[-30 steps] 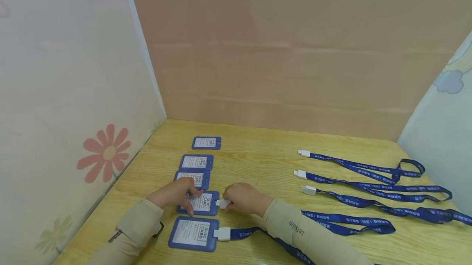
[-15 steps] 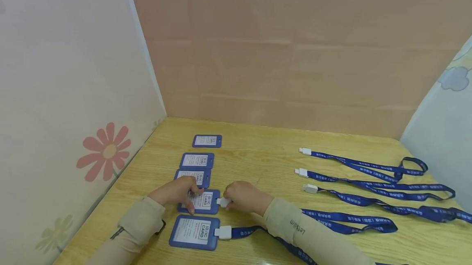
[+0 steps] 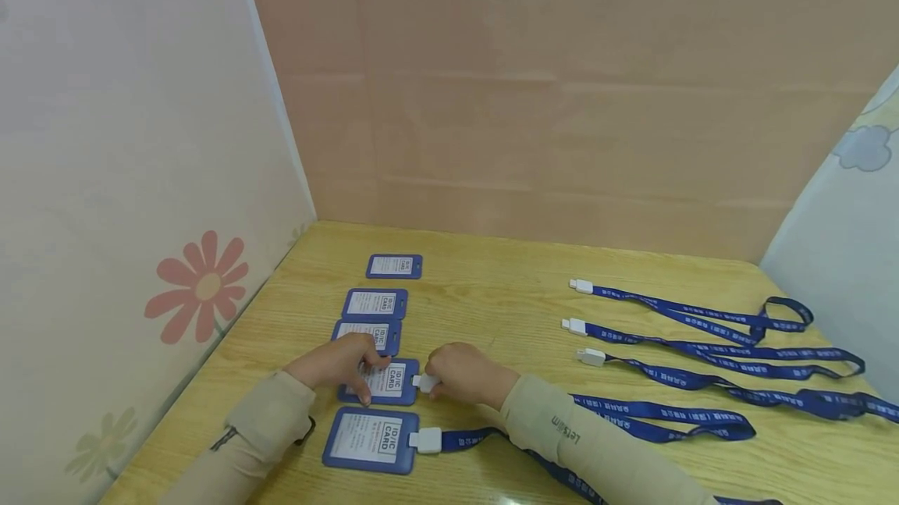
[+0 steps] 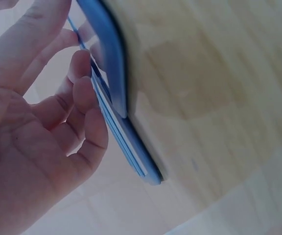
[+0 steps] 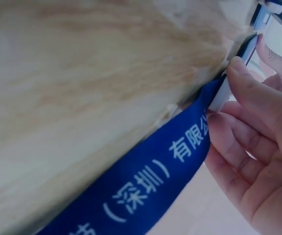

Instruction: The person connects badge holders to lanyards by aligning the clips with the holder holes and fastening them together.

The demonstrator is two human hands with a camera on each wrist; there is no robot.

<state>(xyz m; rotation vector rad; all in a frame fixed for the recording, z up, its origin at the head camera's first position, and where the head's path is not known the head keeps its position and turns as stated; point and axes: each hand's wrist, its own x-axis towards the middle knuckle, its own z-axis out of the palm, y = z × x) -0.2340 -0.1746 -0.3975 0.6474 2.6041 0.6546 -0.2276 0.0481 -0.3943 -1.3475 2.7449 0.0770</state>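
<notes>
My left hand [image 3: 346, 363] grips a blue ID card holder [image 3: 397, 382] across its long edges, thumb on the near side and fingers on the far side. In the left wrist view its fingers bend against the holder's edge [image 4: 116, 83]. My right hand [image 3: 463, 374] pinches the white clip [image 3: 424, 383] of a lanyard, with the clip's tip at the slot end of that holder. Whether the tip is fastened in the slot cannot be made out. From this clip runs a blue lanyard strap [image 5: 151, 181] with white lettering, seen in the right wrist view.
Nearer me lies another card holder [image 3: 365, 441], joined to a white clip [image 3: 427, 440] and strap. Beyond my left hand several holders form a column, the farthest holder [image 3: 395, 266] apart. To the right, several lanyards [image 3: 688, 353] lie stretched out on the wooden table [image 3: 492, 279].
The whole head view has shifted slightly. Both hands keep their hold on the card holder and the clip, with hardly any visible movement.
</notes>
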